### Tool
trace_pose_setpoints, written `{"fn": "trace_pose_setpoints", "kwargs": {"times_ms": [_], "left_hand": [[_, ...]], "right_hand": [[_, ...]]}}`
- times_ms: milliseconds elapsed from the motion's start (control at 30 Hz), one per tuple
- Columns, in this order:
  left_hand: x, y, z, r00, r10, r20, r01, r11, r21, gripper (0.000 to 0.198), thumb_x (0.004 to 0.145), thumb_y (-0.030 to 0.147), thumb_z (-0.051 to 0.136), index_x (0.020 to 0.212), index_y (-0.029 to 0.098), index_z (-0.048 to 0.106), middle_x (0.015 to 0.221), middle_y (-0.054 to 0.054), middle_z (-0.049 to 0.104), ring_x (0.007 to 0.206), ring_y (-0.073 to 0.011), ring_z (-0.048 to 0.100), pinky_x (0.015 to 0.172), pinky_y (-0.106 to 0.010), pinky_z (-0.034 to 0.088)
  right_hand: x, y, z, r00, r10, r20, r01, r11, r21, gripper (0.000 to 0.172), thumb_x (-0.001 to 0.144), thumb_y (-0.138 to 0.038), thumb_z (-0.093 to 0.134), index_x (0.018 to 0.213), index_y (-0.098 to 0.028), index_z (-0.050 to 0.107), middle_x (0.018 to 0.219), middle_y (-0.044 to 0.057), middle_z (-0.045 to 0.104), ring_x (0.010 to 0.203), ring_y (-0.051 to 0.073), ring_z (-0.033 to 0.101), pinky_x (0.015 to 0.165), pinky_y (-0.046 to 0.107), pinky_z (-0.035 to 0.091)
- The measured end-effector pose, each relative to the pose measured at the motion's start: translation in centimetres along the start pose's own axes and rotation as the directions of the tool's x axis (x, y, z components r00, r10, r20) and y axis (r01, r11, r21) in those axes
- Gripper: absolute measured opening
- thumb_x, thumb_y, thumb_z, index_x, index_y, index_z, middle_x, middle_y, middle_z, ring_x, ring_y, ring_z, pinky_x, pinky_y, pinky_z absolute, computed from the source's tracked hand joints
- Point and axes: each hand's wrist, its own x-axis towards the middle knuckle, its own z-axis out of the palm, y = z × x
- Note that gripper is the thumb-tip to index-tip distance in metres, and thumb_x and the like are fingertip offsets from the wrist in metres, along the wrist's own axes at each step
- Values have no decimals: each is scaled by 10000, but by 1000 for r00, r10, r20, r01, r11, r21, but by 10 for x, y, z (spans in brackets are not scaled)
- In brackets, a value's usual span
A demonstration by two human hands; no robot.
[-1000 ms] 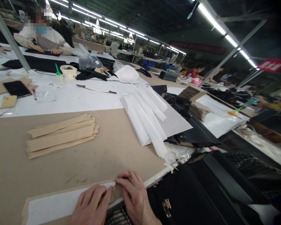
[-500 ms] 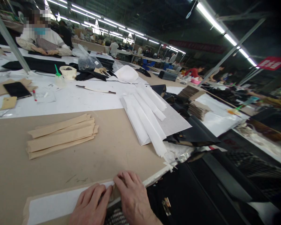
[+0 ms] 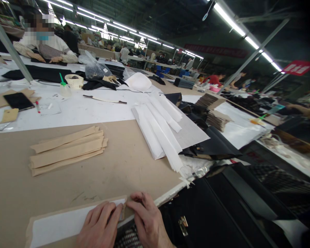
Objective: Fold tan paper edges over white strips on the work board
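A tan strip [image 3: 29,230] with a white strip [image 3: 57,222] laid on it lies along the near edge of the table. My left hand [image 3: 98,225] is closed on its right part, fingers bent and pressed down on the white layer, thumb close to the strip's end. At that right end my right hand [image 3: 148,220] is closed, thumb and index fingertips pinching the tan edge, other fingers curled. Exactly how the edge lies under the fingertips is hidden. Farther up the table sits a loose pile of tan strips [image 3: 67,151].
White strips [image 3: 157,134] lie on a sheet to the right. Black bags [image 3: 222,206] with metal clasps are beside my right hand. Farther back are a phone [image 3: 19,101], a green-tipped bottle [image 3: 64,88], a tape roll [image 3: 74,81] and a seated co-worker [image 3: 49,48].
My right hand has rolled and drawn slightly down and right, its fingers now more curled at the strip's end. My left hand stays nearly in place. The view has shifted slightly.
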Motion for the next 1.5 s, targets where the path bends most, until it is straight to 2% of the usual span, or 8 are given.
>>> {"fn": "trace_pose_setpoints", "kwargs": {"times_ms": [367, 600, 933, 1000, 1133, 1233, 1367, 1500], "left_hand": [[1, -1, -4, 1000, 20, 8, -20, 1000, 3, 357, 952, 189, 442, 1252, 165, 636, 1108, -63, 647, 1051, -206, 580, 924, -317, 412], [3, 1, -5, 1000, 4, -5, -4, 1000, -15, 355, 922, 160, 471, 1230, 172, 645, 1096, -50, 642, 1037, -201, 575, 919, -316, 404], [-1, -1, -2, 1000, 6, 19, -5, 1000, -3, 365, 935, 180, 476, 1270, 167, 622, 1104, -68, 654, 1040, -206, 600, 887, -314, 477], [-3, -1, -1, 1000, 6, 24, -5, 1000, -30, 367, 935, 188, 500, 1284, 160, 608, 1099, -72, 654, 1019, -203, 612, 873, -308, 509], [-2, 3, -1, 987, -163, -6, 161, 975, -151, 361, 960, 274, 548, 1307, 176, 562, 1133, -80, 635, 1030, -191, 637, 886, -297, 563], [-1, 7, -4, 923, -386, 12, 374, 885, -278, 354, 965, 306, 554, 1308, 224, 529, 1236, -88, 585, 1070, -178, 656, 882, -287, 594], [-6, -9, -18, 864, -497, 80, 477, 758, -445, 311, 966, 291, 545, 1276, 265, 530, 1290, -70, 561, 1067, -157, 659, 888, -284, 599], [-21, -51, -47, 833, -501, 237, 554, 767, -324, 255, 967, 360, 533, 1192, 269, 613, 1293, -81, 592, 1241, -252, 555, 1060, -490, 490]], "right_hand": [[6, -8, 8, 998, -31, 61, 48, 954, -294, 378, 841, -43, 490, 1167, -182, 621, 1056, 108, 636, 910, 270, 564, 781, 399, 544], [9, -5, 4, 999, 2, -44, -5, 998, -70, 435, 900, 25, 374, 1198, -213, 583, 1097, 89, 610, 960, 224, 561, 823, 356, 527], [8, -11, 9, 999, -31, 35, 39, 968, -246, 432, 875, -30, 416, 1244, -157, 601, 1096, 131, 649, 953, 280, 572, 800, 421, 563], [9, -9, 6, 999, -16, 47, 24, 981, -194, 434, 881, -39, 423, 1243, -170, 623, 1115, 127, 658, 982, 277, 588, 823, 421, 564], [15, -1, -8, 983, 178, -42, -168, 968, 188, 329, 941, -62, 422, 1019, -225, 697, 1113, 69, 676, 1031, 198, 644, 899, 326, 550], [18, -4, -16, 944, 266, -193, -209, 939, 272, 261, 982, -104, 424, 1005, -213, 660, 1075, 64, 680, 1016, 178, 659, 894, 290, 543], [16, -29, 0, 978, 23, -209, -2, 995, 101, 309, 971, -51, 403, 1128, -220, 608, 1119, 85, 670, 1049, 169, 656, 899, 268, 544], [11, -59, 59, 964, -223, -143, 203, 969, -140, 357, 851, 17, 476, 987, -279, 622, 881, -1, 726, 737, 165, 697, 639, 231, 559]]}}
